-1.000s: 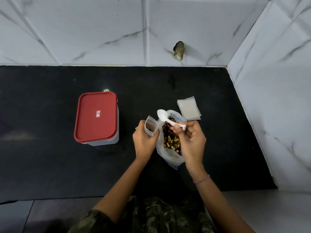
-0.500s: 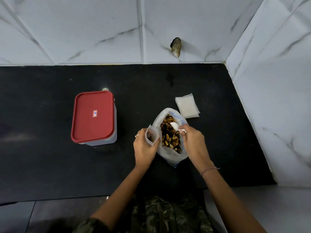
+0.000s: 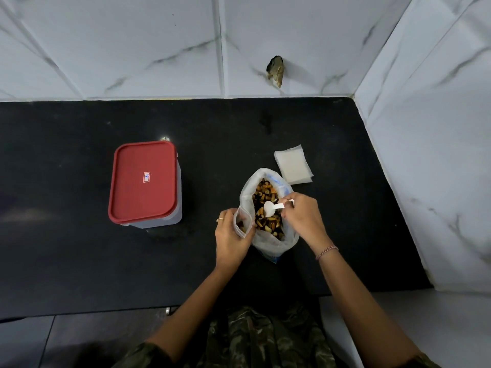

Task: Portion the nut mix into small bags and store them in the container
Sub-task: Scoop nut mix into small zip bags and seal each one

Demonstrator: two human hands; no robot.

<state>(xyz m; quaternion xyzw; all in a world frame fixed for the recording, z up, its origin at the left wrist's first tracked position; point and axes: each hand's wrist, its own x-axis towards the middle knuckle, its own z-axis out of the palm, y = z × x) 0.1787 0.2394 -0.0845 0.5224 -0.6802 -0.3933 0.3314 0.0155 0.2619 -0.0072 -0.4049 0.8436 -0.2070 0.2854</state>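
Black bench; left hand pinches a small clear bag open beside the translucent nut-mix sack; right hand grips a white plastic spoon, presumably keeping transfers short.

Red container lid, white spoon, black counter, camo trousers.
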